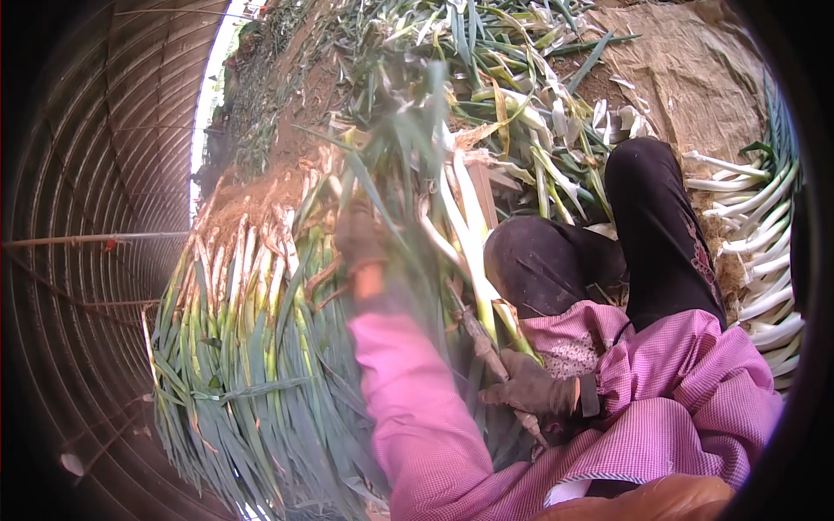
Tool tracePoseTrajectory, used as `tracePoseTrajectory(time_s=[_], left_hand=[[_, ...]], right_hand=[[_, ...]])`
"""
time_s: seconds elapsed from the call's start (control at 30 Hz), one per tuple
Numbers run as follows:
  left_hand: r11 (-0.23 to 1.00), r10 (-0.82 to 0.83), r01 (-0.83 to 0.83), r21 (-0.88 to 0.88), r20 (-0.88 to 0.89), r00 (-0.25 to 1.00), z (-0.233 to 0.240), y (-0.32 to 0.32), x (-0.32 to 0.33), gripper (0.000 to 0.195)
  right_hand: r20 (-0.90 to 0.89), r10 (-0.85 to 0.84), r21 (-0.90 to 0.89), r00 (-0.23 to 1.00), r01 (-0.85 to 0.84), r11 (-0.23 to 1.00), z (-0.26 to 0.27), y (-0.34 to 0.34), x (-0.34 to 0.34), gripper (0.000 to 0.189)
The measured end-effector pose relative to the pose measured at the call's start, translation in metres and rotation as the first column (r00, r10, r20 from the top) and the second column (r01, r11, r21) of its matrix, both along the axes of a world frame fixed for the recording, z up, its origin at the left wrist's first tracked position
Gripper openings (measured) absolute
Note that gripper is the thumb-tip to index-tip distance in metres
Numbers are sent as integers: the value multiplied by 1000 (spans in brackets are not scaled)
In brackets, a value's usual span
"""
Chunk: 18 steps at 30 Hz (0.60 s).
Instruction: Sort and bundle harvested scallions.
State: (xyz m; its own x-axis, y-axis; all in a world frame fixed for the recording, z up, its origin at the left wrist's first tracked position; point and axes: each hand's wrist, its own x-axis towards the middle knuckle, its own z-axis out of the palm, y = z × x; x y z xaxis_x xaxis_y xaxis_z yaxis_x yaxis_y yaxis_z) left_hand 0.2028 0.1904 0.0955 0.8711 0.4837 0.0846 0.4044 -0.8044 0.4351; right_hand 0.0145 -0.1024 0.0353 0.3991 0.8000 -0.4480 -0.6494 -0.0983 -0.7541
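Observation:
My left hand (pixel 361 238), in a dark glove and blurred, reaches over the pile of long green onions (pixel 251 260). Blurred green leaves (pixel 417 156) are beside it; whether its fingers hold anything cannot be told. The pile has dirty roots and pale stems at the top and long leaves hanging downward. My right hand (pixel 537 387), also gloved, is closed around a rough stick-like tool (pixel 485 345) that slants up to the left. Close by, a few onions with peeled white stems (pixel 469 228) lie between my arms, their lower ends near my right hand.
Peeled onions (pixel 769 260) lie in a row at the right, beyond my bent knees (pixel 658 215). Stripped leaves and skins (pixel 521 98) cover the ground ahead, beside a brown cloth sheet (pixel 677 65). A ribbed tunnel-like cover (pixel 111 163) curves up at the left.

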Motion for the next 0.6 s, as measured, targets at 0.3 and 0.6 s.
tracePoseTrajectory(time_s=[0.3,0.6], left_hand=[[803,238,-65,592,-219,946,-50,-42,-107,79],[737,329,-2,676,-356,875,-80,-4,-109,84]], right_hand=[[-20,-77,61,997,78,995,8,2,-6,37],[29,-80,177,996,74,981,26,-3,-8,33]])
